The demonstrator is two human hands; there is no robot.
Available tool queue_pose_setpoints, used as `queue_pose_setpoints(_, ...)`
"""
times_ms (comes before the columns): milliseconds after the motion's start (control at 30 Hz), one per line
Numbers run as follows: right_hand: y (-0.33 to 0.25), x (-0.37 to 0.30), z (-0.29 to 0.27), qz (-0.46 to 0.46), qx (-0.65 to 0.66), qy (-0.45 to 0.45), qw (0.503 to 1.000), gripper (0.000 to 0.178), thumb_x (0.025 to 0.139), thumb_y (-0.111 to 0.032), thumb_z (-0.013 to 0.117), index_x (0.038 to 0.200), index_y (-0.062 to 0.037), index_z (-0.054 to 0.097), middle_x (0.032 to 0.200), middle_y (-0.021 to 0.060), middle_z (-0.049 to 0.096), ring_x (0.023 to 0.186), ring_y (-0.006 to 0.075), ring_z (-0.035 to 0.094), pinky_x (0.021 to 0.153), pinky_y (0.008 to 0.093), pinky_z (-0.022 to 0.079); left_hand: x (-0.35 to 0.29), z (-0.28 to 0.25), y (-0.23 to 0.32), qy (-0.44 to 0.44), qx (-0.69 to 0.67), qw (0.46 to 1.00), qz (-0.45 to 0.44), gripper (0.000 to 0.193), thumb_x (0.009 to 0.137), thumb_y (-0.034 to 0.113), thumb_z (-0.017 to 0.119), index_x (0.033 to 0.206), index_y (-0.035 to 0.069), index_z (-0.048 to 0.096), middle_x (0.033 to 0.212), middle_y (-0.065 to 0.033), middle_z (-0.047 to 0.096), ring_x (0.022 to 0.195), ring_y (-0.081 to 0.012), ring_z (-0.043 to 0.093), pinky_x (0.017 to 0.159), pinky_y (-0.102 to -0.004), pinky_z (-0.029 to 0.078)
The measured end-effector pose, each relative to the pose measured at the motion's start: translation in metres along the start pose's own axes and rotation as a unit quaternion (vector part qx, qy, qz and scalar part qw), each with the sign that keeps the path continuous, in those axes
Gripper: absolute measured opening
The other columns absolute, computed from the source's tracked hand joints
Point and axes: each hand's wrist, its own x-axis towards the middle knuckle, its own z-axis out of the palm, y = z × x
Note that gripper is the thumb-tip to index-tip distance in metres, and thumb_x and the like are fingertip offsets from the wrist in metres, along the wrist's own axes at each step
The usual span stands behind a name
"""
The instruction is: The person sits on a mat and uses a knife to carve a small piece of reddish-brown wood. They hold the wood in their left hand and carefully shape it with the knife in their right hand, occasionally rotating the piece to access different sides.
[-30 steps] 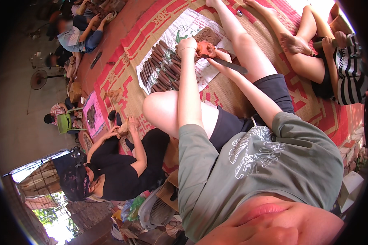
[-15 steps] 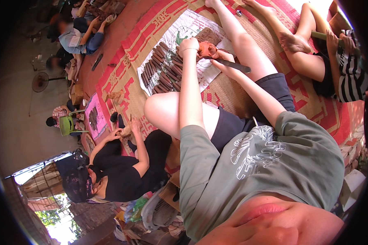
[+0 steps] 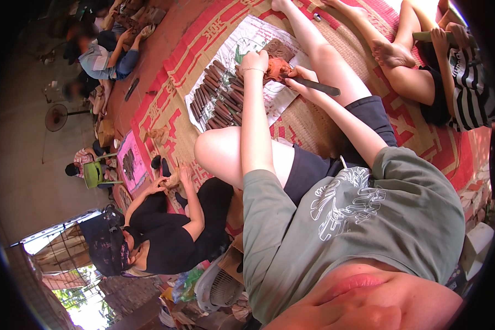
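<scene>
Grasping an orange carving (image 3: pixel 279 67) in the fingers of the left hand (image 3: pixel 254 62), over the white cloth (image 3: pixel 282 104), toward its right edge. Clenching a dark tool (image 3: pixel 324 87) in the fingers of the right hand (image 3: pixel 302 81), just right of the carving, and pointing the handle out toward the right leg (image 3: pixel 338 66); cannot tell whether touching the carving with the tip. Overlapping, in this view, a brown block (image 3: pixel 282 50) lying near the cloth's right edge. Facing brown handles (image 3: pixel 220 99) laid side by side from the cloth's left corner toward its near edge. Sitting on a red and beige mat (image 3: pixel 313 125), with the left knee (image 3: pixel 219 148) bent close to the cloth's near edge. Sharing the mat with a person in black (image 3: pixel 173 239), bent over a pale piece (image 3: pixel 173 179) near its left edge, and a person in stripes (image 3: pixel 473 91), gripping a green pole (image 3: pixel 425 37) by its right edge. Farther out, beside the mat's left edge, set near a pink cloth (image 3: pixel 142 175) and a green chair (image 3: pixel 93 174).
</scene>
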Motion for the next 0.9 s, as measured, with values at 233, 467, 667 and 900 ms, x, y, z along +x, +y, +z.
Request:
queue_pose_setpoints(233,0.004,0.002,0.002,-0.034,0.008,0.001,0.999,0.015,0.078,-0.009,0.066,0.079,0.0012,0.055,0.066,0.0009,0.057,0.062,0.0031,0.050,0.054,0.0196,0.042,0.003,0.003,-0.006,-0.009,0.010,1.000,0.018,0.055,0.075,0.044,0.042,0.090,-0.003,0.065,0.093,-0.0285,0.060,0.093,-0.0373,0.060,0.082,-0.0406,0.046)
queue_pose_setpoints(467,0.017,0.003,0.006,-0.046,0.031,-0.007,0.998,0.018,0.073,-0.010,0.070,0.076,0.0006,0.055,0.066,0.0065,0.058,0.061,0.0077,0.052,0.055,0.0247,0.043,0.002,-0.001,0.001,-0.100,-0.055,0.992,0.054,0.055,0.072,0.050,0.051,0.088,-0.001,0.067,0.089,-0.0253,0.063,0.088,-0.0328,0.062,0.079,-0.0359,0.047)
queue_pose_setpoints(667,0.005,-0.001,0.005,-0.018,0.022,-0.012,1.000,0.018,0.072,-0.009,0.069,0.076,0.0010,0.055,0.066,0.0084,0.058,0.060,0.0088,0.053,0.056,0.0260,0.044,0.000,0.001,0.001,-0.078,-0.091,0.991,0.062,0.052,0.072,0.048,0.056,0.089,0.000,0.067,0.089,-0.0212,0.064,0.082,-0.0280,0.063,0.076,-0.0327,0.047)
queue_pose_setpoints(900,-0.007,-0.001,0.003,-0.017,-0.013,-0.010,1.000,0.019,0.072,-0.012,0.069,0.075,0.0006,0.055,0.065,0.0103,0.059,0.059,0.0115,0.056,0.055,0.0277,0.045,0.003,0.008,-0.003,-0.183,-0.240,0.953,0.032,0.038,0.071,0.035,0.066,0.088,0.000,0.066,0.082,-0.0110,0.064,0.075,-0.0212,0.062,0.061,-0.0305,0.050)
